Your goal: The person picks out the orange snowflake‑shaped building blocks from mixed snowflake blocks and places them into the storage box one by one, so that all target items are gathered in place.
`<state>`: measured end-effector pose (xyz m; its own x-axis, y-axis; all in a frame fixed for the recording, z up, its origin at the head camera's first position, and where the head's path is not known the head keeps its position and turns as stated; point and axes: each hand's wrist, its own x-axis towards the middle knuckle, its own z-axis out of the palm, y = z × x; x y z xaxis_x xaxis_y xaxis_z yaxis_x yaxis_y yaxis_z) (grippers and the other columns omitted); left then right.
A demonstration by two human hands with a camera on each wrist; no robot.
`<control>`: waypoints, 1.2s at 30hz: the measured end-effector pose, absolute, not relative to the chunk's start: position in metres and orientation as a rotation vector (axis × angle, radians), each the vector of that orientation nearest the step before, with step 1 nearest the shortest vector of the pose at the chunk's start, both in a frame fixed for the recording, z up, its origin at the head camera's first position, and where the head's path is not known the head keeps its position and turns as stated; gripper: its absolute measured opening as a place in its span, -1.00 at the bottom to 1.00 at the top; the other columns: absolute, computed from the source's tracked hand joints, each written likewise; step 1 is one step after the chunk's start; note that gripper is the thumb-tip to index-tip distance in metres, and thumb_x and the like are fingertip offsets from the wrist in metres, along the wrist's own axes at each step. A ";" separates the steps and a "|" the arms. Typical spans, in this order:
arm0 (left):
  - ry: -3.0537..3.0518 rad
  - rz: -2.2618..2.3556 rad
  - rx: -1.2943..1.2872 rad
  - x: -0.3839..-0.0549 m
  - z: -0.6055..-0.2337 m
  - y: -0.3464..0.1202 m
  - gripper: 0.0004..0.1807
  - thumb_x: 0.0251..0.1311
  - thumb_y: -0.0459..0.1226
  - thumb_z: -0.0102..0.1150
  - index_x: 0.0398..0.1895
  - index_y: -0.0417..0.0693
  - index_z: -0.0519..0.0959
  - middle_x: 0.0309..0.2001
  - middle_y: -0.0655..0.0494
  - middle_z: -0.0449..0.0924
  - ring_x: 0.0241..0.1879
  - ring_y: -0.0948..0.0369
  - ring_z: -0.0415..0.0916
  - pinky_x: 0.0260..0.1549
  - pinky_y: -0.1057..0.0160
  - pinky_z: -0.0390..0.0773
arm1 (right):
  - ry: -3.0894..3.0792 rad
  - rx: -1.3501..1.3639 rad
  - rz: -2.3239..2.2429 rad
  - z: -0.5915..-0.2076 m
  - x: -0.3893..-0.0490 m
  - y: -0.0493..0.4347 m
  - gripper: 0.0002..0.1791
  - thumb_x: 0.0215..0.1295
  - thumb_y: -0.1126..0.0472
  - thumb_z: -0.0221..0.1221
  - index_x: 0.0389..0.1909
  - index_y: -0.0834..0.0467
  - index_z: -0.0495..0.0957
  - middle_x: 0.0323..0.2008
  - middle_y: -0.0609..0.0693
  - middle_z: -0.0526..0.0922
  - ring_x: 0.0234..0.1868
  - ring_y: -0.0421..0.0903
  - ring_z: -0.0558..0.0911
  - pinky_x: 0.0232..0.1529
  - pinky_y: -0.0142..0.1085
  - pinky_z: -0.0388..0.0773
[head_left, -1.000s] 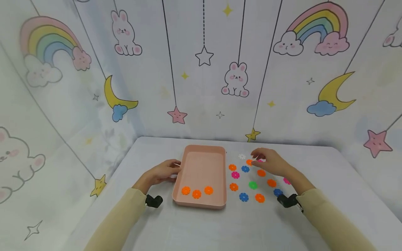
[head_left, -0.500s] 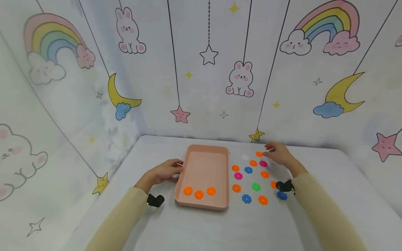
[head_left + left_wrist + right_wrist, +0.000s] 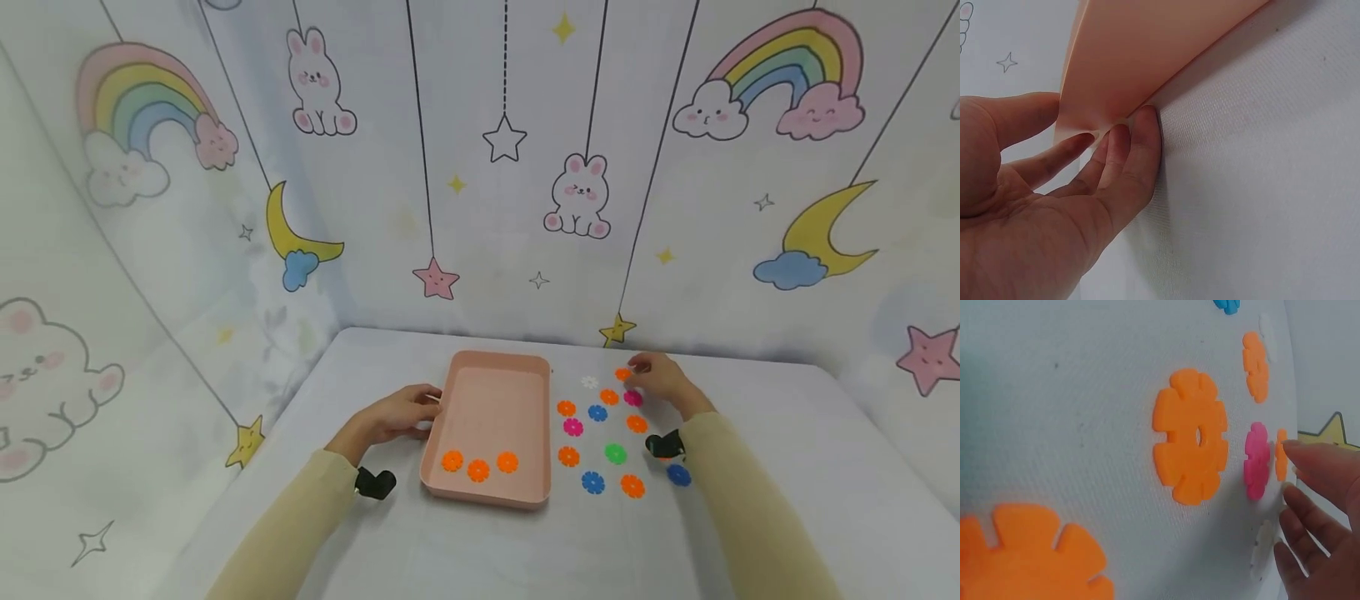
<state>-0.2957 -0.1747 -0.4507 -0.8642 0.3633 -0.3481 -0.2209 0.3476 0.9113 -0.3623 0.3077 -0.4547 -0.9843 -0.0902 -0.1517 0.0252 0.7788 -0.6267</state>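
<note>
Resting loose left hand (image 3: 397,413) against one tray (image 3: 498,408) bearing three orange discs (image 3: 472,472); holding right hand (image 3: 662,380) at one notched orange disc (image 3: 622,375) on table (image 3: 480,550), near three blue discs (image 3: 588,482), two pink discs (image 3: 569,427), one green disc (image 3: 612,454); whether pinching, impossible to tell.

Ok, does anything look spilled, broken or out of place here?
Nothing stands out. The pink tray looks intact, with three orange pieces inside; the flower-shaped pieces on its right lie loosely spread, and none visible looks broken.
</note>
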 end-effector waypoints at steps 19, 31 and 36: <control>2.111 1.530 0.117 -0.293 -0.453 -0.169 -0.52 0.51 -0.30 0.07 0.40 -0.27 0.32 0.27 -0.23 0.44 0.06 0.01 0.57 0.09 -0.03 0.66 | 2.859 0.026 -0.971 -0.460 -0.358 0.307 -0.55 0.43 0.20 0.15 0.18 0.43 0.43 0.11 0.39 0.50 0.07 0.29 0.48 0.19 0.15 0.53; 2.120 1.530 0.110 -0.295 -0.452 -0.171 -0.52 0.50 -0.29 0.09 0.40 -0.25 0.35 0.27 -0.19 0.46 0.04 0.03 0.58 0.07 -0.02 0.67 | 2.887 -0.113 -1.094 -0.445 -0.353 0.304 -0.62 0.50 0.17 0.14 0.14 0.38 0.54 0.10 0.36 0.59 0.08 0.25 0.55 0.12 0.08 0.59; 2.127 1.519 0.113 -0.295 -0.450 -0.172 -0.53 0.51 -0.29 0.08 0.40 -0.25 0.35 0.27 -0.20 0.45 0.05 0.02 0.57 0.07 -0.02 0.67 | 2.885 -0.173 -1.143 -0.431 -0.342 0.300 -0.63 0.50 0.16 0.17 0.12 0.37 0.57 0.06 0.32 0.63 0.07 0.23 0.57 0.15 0.07 0.59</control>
<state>-0.2953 -0.1725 -0.4505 -0.8616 0.3569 -0.3609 -0.2254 0.3681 0.9021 -0.3415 0.3001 -0.4313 -0.9932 -0.1159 0.0096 -0.0910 0.7234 -0.6844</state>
